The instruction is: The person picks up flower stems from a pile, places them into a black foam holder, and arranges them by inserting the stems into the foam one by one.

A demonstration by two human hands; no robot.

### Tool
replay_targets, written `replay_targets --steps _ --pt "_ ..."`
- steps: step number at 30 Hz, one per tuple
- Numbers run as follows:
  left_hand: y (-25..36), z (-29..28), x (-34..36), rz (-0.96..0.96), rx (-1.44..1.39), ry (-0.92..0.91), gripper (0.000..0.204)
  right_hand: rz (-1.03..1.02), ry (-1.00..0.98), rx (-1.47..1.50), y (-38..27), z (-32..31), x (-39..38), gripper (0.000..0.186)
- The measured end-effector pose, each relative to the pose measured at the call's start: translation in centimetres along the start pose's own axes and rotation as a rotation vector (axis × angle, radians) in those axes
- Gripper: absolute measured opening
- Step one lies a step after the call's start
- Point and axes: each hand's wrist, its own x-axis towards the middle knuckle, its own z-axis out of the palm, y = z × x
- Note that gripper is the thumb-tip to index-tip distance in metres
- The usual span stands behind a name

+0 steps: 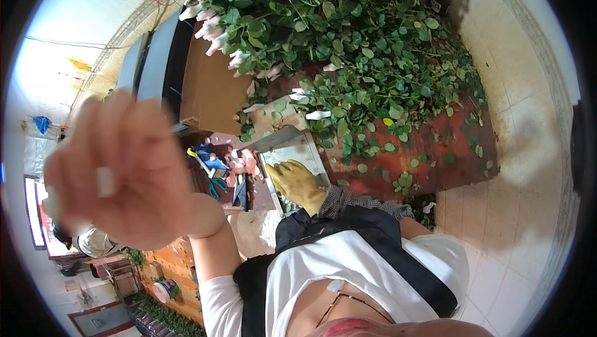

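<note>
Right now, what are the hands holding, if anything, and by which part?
Nothing visible: the left hand is raised and blurred with no thing showing; the right hand, in a yellow glove, hides its palm, so I cannot be sure.

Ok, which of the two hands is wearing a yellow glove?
The right hand, with the checked sleeve on its forearm. The left hand, large and blurred in the picture, shows bare skin instead.
</note>
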Motion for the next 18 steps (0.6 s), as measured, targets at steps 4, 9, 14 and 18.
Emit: replay_targets --steps 4,9,14,18 --pt "7.5 1.5 -1.4 0.443 0.230 0.042 0.022 0.012 -0.014 -0.013 -0.1 0.0 0.0 0.044" --pt "11.2 4.8 -8.5 0.867 0.128 -0.560 0.010 -0.027 -0.045 0.019 -0.8 -0.3 0.5 0.041" --pt "12.3 2.5 -10.7 0.482 0.476 -0.980 0.017 -0.043 -0.015 0.062 -2.0 0.9 0.6 0.041" --pt "13.6 -5.8 -11.0 -0.068 0.306 -1.081 0.012 0.014 -0.019 -0.092 -0.5 0.6 0.8 0.040"
